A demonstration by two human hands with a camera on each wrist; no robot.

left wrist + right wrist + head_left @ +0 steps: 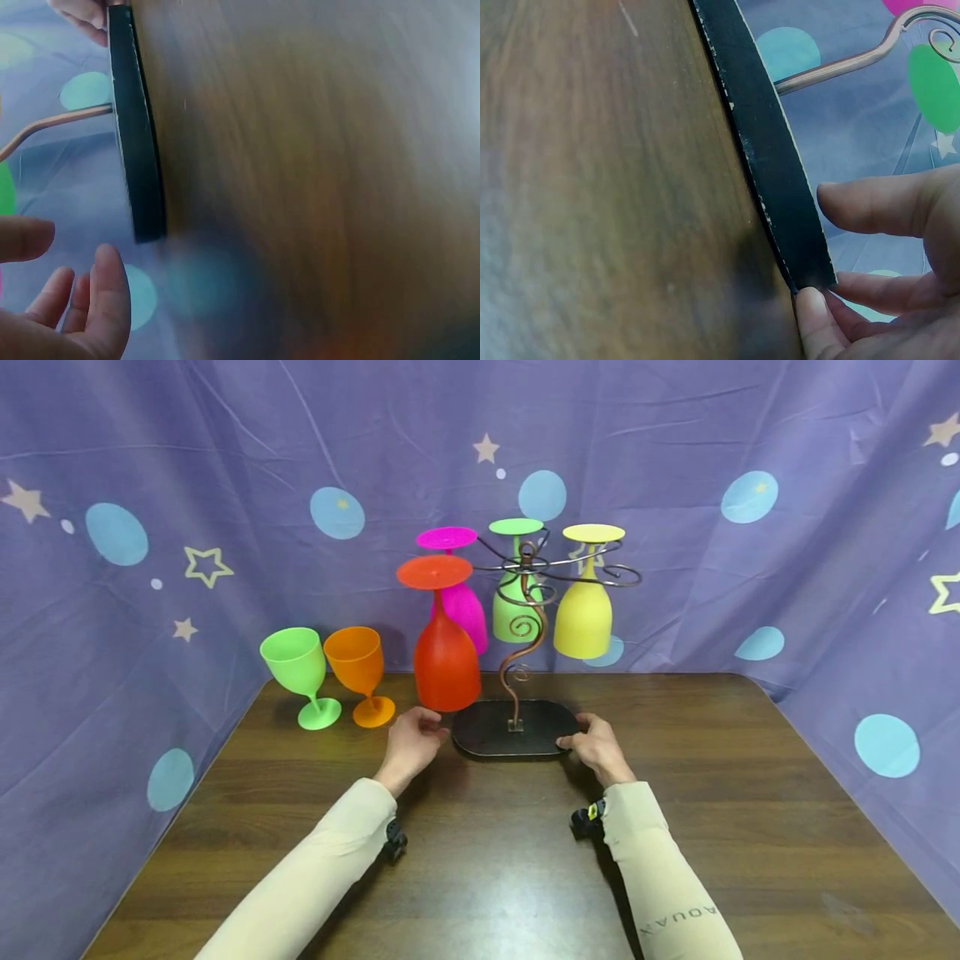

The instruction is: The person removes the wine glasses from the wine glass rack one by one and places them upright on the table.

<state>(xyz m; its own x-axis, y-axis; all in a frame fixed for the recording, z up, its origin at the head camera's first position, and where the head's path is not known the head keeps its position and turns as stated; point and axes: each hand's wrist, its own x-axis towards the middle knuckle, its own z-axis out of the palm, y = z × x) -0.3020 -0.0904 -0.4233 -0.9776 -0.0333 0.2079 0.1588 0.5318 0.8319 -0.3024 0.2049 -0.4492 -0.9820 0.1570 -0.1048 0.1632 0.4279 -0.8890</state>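
A metal goblet rack with a twisted copper-coloured stem stands on the table, its black oval base flat on the wood. My right hand grips the right end of that base; in the right wrist view its thumb lies over the top edge and the fingertips touch the end. My left hand is just off the left end, its thumb and fingers apart with a gap to the base. Upside down on the rack hang a red goblet, a magenta goblet, a green goblet and a yellow goblet.
Left of the rack, a light green goblet and an orange goblet stand upright on the wooden table. A purple curtain with stars and dots hangs behind and along both sides. Curled wire arms stick out at the rack's top.
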